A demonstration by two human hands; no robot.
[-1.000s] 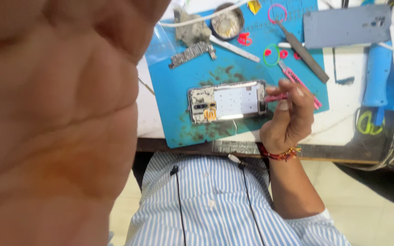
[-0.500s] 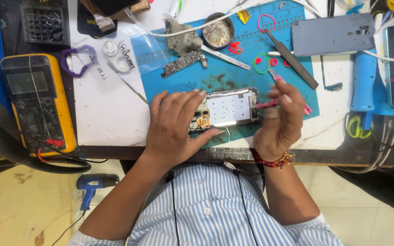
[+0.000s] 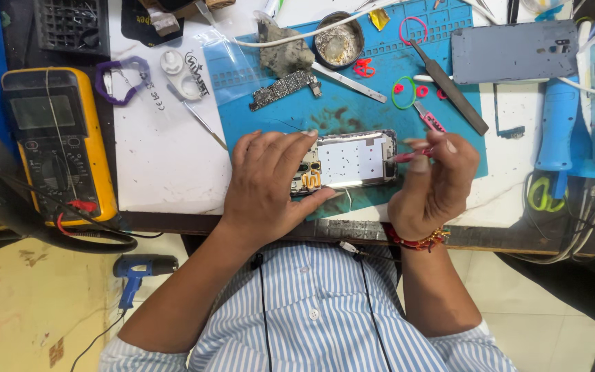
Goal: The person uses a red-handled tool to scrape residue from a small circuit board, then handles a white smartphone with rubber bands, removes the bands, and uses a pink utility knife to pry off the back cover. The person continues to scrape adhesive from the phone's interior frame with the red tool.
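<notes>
Two hands: left hand [image 3: 266, 182] steadies opened phone [image 3: 349, 160]; round tin [image 3: 338, 41] holds residue.

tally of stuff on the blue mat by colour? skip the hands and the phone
Pink or red, 5: ring, clip, two small bits, tool by the right hand.
Green, 1: ring.
Yellow, 1: pick.
Grey or metal, 5: circuit board, putty lump, round tin, flat bar, dark file.
Total: 12.

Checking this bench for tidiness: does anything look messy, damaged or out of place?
Yes. The blue mat carries dark stains and crumbs above the opened phone. A grey lump lies at its top edge beside a loose circuit board. A blue hot-glue gun lies on the floor.
</notes>
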